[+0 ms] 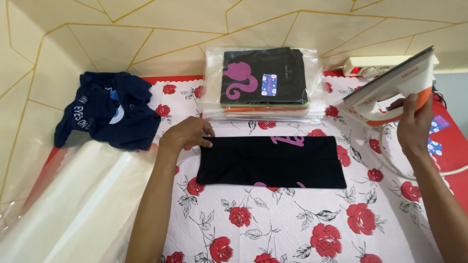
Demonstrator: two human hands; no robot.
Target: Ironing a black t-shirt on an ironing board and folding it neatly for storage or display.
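Note:
A black garment with pink print point(273, 162) lies folded into a long rectangle on a white cloth patterned with red roses point(292, 224). My left hand point(187, 132) rests on the garment's upper left corner, fingers curled on the fabric. My right hand point(414, 122) grips the handle of a white and orange clothes iron point(390, 87), which stands tilted up at the right, off the garment.
A stack of folded shirts in clear plastic bags point(263, 83) sits behind the garment. A crumpled navy shirt point(107, 109) lies at the left, above clear plastic sheeting point(83, 195). A white power strip point(370, 65) is by the wall. The iron's white cord point(390, 163) loops at the right.

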